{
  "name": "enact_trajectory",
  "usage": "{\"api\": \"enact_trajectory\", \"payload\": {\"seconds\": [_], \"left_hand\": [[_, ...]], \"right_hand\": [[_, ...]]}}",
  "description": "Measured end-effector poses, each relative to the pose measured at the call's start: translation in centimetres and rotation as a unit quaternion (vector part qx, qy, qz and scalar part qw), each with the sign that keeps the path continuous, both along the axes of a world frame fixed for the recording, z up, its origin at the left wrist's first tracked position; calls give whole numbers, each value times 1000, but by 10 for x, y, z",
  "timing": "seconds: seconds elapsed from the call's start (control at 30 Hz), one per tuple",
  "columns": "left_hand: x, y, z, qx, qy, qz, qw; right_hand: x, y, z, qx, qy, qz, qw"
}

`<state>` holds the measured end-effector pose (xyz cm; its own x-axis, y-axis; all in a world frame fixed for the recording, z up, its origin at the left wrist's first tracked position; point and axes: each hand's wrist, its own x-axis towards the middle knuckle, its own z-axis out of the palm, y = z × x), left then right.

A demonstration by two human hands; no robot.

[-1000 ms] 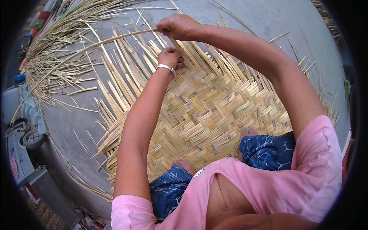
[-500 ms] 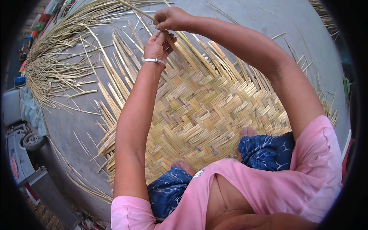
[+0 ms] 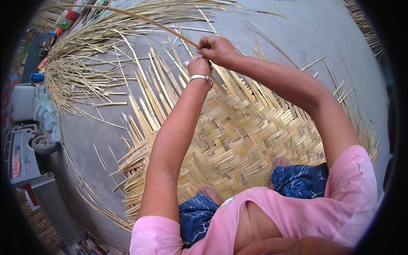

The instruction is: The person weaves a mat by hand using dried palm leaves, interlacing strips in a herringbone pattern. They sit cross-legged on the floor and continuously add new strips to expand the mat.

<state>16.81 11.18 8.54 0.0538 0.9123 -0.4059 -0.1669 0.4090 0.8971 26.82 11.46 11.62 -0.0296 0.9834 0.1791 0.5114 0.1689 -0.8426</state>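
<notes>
A long split reed (image 3: 144,18) arcs from the far left down to both my hands, above the far edge of a woven reed mat (image 3: 238,136). My right hand (image 3: 217,50) pinches it between thumb and fingers. Just below and touching, my left hand (image 3: 199,68), with a pale bracelet at the wrist, is closed round the same reed. The reed's short end (image 3: 219,86) slants out beneath the left hand toward the weave. Loose strip ends (image 3: 155,80) fan out from the mat's far and left edges. My bare feet (image 3: 210,194) rest on the mat's near part.
A large bundle of loose reeds (image 3: 70,70) spreads over the grey floor (image 3: 85,136) at far left. At the left edge stands a grey vehicle (image 3: 27,148) with a small wheel (image 3: 44,145). More reeds (image 3: 366,25) lie at the far right.
The reed's long end now sweeps further out to the left. My left hand's fingers have curled closed, and it has turned back up. The whole view has shifted slightly.
</notes>
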Motion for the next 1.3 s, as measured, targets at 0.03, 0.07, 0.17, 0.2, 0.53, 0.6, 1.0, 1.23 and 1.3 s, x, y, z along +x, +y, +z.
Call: {"api": "enact_trajectory", "payload": {"seconds": [0.03, 0.07, 0.17, 0.2, 0.53, 0.6, 1.0, 1.23, 1.3], "left_hand": [[0, 0, -3, -1, -2, 16, 1000], [0, -2, -2, -1, -1, 12, 1000], [1, -2, -6, -6, -24, -20, 999], [0, -4, -2, -3, -21, -26, 999], [-10, -14, 8, -21, -144, -66, 987], [-10, -19, 20, -15, -144, -84, 986], [6, -35, 14, 95, 0, -100, 990], [-6, -35, 28, 84, 14, -132, 988], [-8, -34, 32, 83, -5, -160, 984]], "right_hand": [[-1, -4, -2, 16, 13, 2, 1000], [1, -4, -4, -10, 69, -6, 998], [10, 0, -12, -79, 220, -10, 972], [12, -1, -10, -76, 266, -2, 961], [24, -28, 11, -180, 459, -10, 870], [30, -30, 15, -180, 472, -15, 863], [37, -35, 13, -151, 350, -46, 924], [35, -19, -7, -144, 410, -11, 901], [39, -21, 3, -178, 429, -4, 886]]}}
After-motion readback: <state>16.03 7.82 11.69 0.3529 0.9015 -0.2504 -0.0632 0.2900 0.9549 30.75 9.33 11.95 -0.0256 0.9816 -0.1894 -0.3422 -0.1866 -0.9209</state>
